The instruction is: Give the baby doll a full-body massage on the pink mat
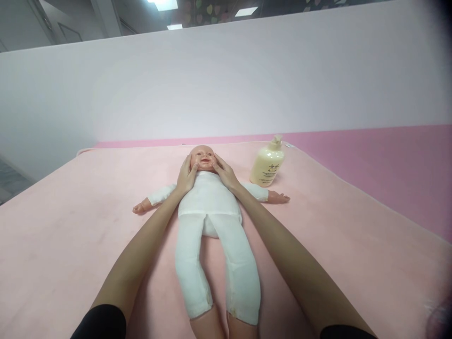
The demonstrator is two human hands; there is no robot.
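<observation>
A baby doll (208,207) in a white suit lies on its back on a pink blanket (70,235), head away from me, arms spread out. My left hand (186,176) rests against the left side of the doll's head, thumb on its cheek. My right hand (224,172) presses the other side, fingers on the cheek. Both hands cup the doll's head (202,158) between them.
A cream pump bottle (267,162) stands upright on the blanket just right of the doll's head. A darker pink surface (388,165) lies to the right beyond the blanket's edge. A pale wall (226,84) rises behind.
</observation>
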